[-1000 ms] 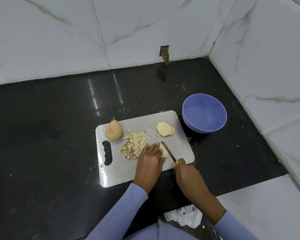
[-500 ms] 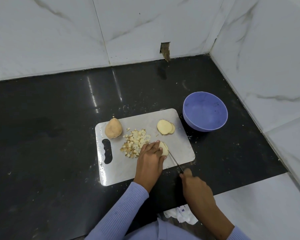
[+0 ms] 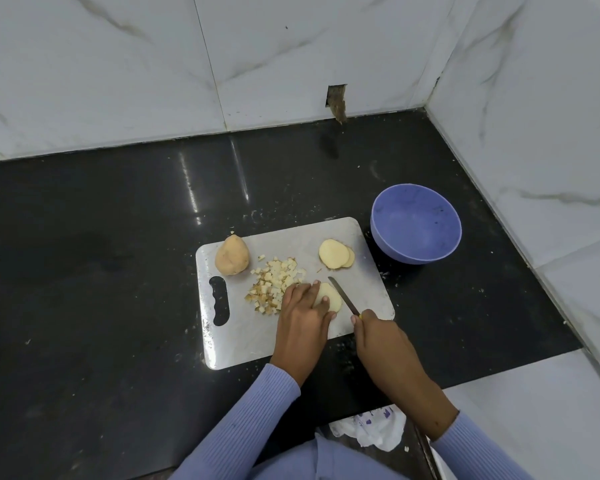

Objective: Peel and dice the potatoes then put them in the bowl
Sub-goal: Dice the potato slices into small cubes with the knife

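Observation:
A grey cutting board (image 3: 250,334) lies on the black counter. My left hand (image 3: 302,317) holds a pale potato piece (image 3: 331,296) down on the board with curled fingers. My right hand (image 3: 383,341) grips a small knife (image 3: 343,295) whose blade lies against the right side of that piece. A heap of diced potato (image 3: 274,282) sits just left of my left hand. Two potato slices (image 3: 336,254) lie at the board's far right. A whole unpeeled potato (image 3: 231,255) stands at the far left corner. The purple bowl (image 3: 415,228) is right of the board, with no potato in it.
White marble walls close the counter at the back and right. A white tiled ledge (image 3: 534,410) borders the counter at the near right. A crumpled white plastic bag (image 3: 374,427) lies below the front edge. Crumbs are scattered round the board.
My right hand drew the knife back toward me half a second ago, then pushed it forward again along the potato piece. My left hand kept holding the piece.

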A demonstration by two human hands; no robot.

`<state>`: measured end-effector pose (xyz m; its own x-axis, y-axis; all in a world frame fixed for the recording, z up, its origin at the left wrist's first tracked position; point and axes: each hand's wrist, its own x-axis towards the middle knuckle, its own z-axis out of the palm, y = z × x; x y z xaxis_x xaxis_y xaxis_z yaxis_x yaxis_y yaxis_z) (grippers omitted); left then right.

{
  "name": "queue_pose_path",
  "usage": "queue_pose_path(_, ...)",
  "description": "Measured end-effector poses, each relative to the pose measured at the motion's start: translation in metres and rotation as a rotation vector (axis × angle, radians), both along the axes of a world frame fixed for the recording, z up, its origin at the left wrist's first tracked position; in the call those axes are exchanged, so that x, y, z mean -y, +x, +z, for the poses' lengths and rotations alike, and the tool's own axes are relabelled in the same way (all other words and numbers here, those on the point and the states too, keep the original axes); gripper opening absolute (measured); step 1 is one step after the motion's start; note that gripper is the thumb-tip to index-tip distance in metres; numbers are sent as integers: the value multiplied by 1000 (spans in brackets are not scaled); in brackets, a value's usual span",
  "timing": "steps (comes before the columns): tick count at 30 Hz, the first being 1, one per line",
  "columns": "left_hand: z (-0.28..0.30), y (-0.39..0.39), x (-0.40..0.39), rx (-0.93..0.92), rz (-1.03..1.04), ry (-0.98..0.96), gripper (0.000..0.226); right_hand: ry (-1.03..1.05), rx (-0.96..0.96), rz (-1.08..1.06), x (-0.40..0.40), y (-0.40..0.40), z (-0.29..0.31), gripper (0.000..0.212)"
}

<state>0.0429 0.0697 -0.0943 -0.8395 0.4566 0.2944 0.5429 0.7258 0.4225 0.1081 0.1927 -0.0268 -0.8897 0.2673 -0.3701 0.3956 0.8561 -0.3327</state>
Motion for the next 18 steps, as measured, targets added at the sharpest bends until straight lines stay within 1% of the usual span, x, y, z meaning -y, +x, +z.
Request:
queue_pose_path(4,3,2,0,-8,-9,1,23,-2,30,-18,-3,10,-6,37)
queue_pose_path(8,4,3,0,-20,-12,-3,17,2,107,-33,-8,21,-12,36)
queue_pose_path(11,5,3,0,-12,-2,-13,34,4,97,-40,-12,21,-12,36)
queue_pose_path(12,5,3,0,-11,-2,-15,35,0,79,-41,-13,20,-11,35)
queue_pose_path(18,4,2,0,-16,11,1,15,-19,-31,31,-2,7,-6,37)
